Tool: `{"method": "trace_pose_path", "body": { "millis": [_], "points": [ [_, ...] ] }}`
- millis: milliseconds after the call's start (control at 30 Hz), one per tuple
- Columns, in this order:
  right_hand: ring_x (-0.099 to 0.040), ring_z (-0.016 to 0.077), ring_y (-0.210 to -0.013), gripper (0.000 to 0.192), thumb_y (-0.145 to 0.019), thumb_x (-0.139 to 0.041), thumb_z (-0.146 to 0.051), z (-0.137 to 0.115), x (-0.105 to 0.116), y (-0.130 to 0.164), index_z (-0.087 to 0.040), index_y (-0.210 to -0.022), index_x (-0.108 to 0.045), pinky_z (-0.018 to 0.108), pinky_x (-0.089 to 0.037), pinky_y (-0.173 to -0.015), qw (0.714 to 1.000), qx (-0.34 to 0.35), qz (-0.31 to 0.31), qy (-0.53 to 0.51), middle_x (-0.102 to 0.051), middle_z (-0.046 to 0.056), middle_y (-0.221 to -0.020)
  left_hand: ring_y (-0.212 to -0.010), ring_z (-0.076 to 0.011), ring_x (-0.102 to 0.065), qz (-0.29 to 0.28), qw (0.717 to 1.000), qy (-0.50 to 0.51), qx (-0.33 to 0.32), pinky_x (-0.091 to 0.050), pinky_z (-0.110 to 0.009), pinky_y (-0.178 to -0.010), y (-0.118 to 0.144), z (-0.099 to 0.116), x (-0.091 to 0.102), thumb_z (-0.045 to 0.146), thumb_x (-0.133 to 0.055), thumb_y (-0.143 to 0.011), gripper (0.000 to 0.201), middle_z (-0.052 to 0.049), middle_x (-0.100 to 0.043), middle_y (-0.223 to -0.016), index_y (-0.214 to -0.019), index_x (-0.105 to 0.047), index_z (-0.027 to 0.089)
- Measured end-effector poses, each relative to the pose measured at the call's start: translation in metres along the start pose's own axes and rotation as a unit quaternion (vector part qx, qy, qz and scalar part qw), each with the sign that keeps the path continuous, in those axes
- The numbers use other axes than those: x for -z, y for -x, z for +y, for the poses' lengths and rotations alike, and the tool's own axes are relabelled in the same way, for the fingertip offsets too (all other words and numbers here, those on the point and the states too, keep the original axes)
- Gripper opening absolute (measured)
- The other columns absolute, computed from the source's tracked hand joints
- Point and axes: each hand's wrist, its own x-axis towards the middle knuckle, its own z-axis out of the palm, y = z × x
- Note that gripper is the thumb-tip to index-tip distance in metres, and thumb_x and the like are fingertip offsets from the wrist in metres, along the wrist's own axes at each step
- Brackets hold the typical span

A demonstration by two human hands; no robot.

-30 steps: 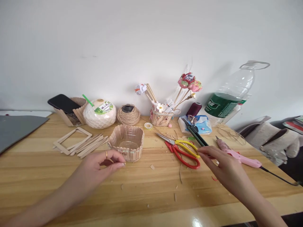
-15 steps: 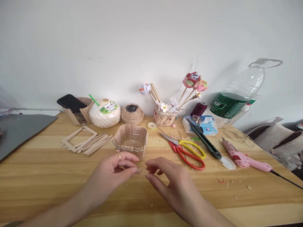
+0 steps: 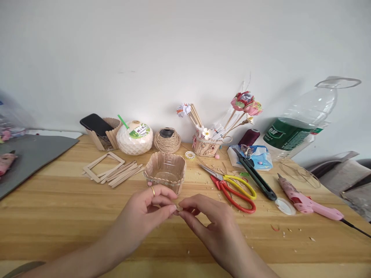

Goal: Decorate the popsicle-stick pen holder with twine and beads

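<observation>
Wooden box (image 3: 165,164): mid-table (image 3: 87,220), just beyond my fingers, presumably for easy reach.
Pinch: my left hand (image 3: 147,206) and right hand (image 3: 210,214) grip what seems a tiny piece (image 3: 179,209), fingertips close for control.
Glue gun (image 3: 308,201): near the right edge, likely for cord room.

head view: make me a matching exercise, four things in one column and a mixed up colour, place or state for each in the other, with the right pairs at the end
Column one
1. left hand
2. open box
3. scissors
4. phone

Column two
A. red and yellow handles
B. tilted in a wooden holder
C. wears a gold-coloured ring
D. walled with upright wooden slats

Right pairs: 1-C, 2-D, 3-A, 4-B
</observation>
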Motion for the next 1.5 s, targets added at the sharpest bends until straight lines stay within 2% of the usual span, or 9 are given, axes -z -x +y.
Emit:
{"method": "trace_pose_path", "body": {
  "millis": [367, 667, 867, 1033, 1133, 1167, 1200, 1333, 1500],
  "points": [
    [-0.062, 0.0095, -0.067, 0.010, -0.085, -0.056, -0.010, 0.005, 0.005, 0.004, -0.017, -0.088, -0.062, 0.018, -0.046, -0.060, 0.996, 0.058, -0.004, 0.061, -0.066, 0.000, -0.076, -0.069, -0.0137, -0.060, -0.060, 0.997, -0.041, -0.023, -0.044, -0.024, -0.067, 0.000, 0.003, 0.000, 0.026, -0.057, -0.075, 0.010, 0.003, -0.066, -0.067, -0.068, -0.061, 0.019],
    [-0.063, 0.0120, -0.067, 0.011, -0.085, -0.055, -0.014, 0.003, 0.010, 0.007, -0.018, -0.094, -0.061, 0.022, -0.049, -0.060, 0.997, 0.045, -0.018, 0.065, -0.067, 0.001, -0.077, -0.064, -0.0139, -0.058, -0.042, 0.998, -0.036, -0.015, -0.043, -0.024, -0.062, 0.000, 0.005, -0.006, 0.024, -0.057, -0.072, 0.010, 0.003, -0.065, -0.064, -0.064, -0.059, 0.020],
    [-0.066, 0.0132, -0.067, 0.011, -0.085, -0.057, -0.018, 0.004, 0.042, 0.015, -0.020, -0.095, -0.060, 0.023, -0.053, -0.062, 0.989, 0.048, 0.036, 0.136, -0.070, 0.002, -0.079, -0.064, -0.0166, -0.059, -0.028, 0.999, -0.039, 0.004, -0.043, -0.027, -0.062, -0.004, 0.005, -0.008, 0.029, -0.059, -0.071, 0.011, 0.000, -0.068, -0.064, -0.065, -0.061, 0.020],
    [-0.069, 0.0207, -0.073, 0.017, -0.086, -0.051, -0.028, 0.037, 0.120, 0.043, -0.021, -0.092, -0.064, 0.026, -0.054, -0.054, 0.922, -0.056, 0.151, 0.353, -0.073, 0.006, -0.084, -0.056, -0.0132, -0.055, -0.047, 0.999, -0.007, 0.019, -0.042, -0.024, -0.057, -0.009, 0.002, -0.016, 0.028, -0.061, -0.070, 0.012, 0.002, -0.068, -0.060, -0.062, -0.063, 0.020],
    [-0.069, 0.0231, -0.069, 0.026, -0.086, -0.045, -0.030, 0.067, 0.176, 0.065, -0.021, -0.102, -0.063, 0.032, -0.053, -0.053, 0.810, -0.256, 0.105, 0.517, -0.072, 0.007, -0.092, -0.054, -0.0126, -0.056, -0.070, 0.997, 0.028, 0.034, -0.044, -0.023, -0.055, -0.016, 0.001, -0.028, 0.026, -0.063, -0.068, 0.010, 0.002, -0.068, -0.057, -0.061, -0.063, 0.019],
    [-0.068, 0.0261, -0.080, 0.030, -0.087, -0.041, -0.025, 0.077, 0.192, 0.071, -0.021, -0.110, -0.060, 0.034, -0.053, -0.056, 0.756, -0.314, 0.044, 0.572, -0.070, 0.008, -0.101, -0.054, -0.0127, -0.057, -0.080, 0.995, 0.034, 0.040, -0.044, -0.023, -0.055, -0.018, 0.002, -0.033, 0.026, -0.064, -0.067, 0.010, 0.002, -0.068, -0.056, -0.060, -0.063, 0.019],
    [-0.065, 0.0300, -0.091, 0.034, -0.085, -0.039, -0.016, 0.086, 0.204, 0.077, -0.017, -0.113, -0.059, 0.037, -0.052, -0.060, 0.735, -0.333, 0.026, 0.590, -0.066, 0.012, -0.109, -0.054, -0.0128, -0.057, -0.090, 0.994, 0.038, 0.045, -0.045, -0.023, -0.055, -0.021, 0.003, -0.039, 0.026, -0.064, -0.067, 0.010, 0.001, -0.068, -0.056, -0.060, -0.064, 0.019],
    [-0.057, 0.0339, -0.105, 0.042, -0.076, -0.039, -0.001, 0.117, 0.228, 0.090, -0.011, -0.112, -0.059, 0.041, -0.048, -0.074, 0.718, -0.350, -0.036, 0.601, -0.059, 0.018, -0.118, -0.056, -0.0131, -0.059, -0.112, 0.991, 0.039, 0.057, -0.047, -0.024, -0.056, -0.031, 0.009, -0.064, 0.027, -0.064, -0.067, 0.012, 0.000, -0.069, -0.057, -0.061, -0.063, 0.017],
    [-0.066, 0.0283, -0.085, 0.033, -0.075, -0.043, -0.003, 0.136, 0.230, 0.100, -0.016, -0.096, -0.064, 0.035, -0.046, -0.066, 0.742, -0.343, -0.091, 0.568, -0.067, 0.013, -0.098, -0.060, -0.0134, -0.059, -0.127, 0.989, 0.041, 0.061, -0.048, -0.025, -0.059, -0.040, 0.020, -0.091, 0.026, -0.064, -0.068, 0.012, 0.000, -0.068, -0.059, -0.062, -0.063, 0.017]
  ]
}}
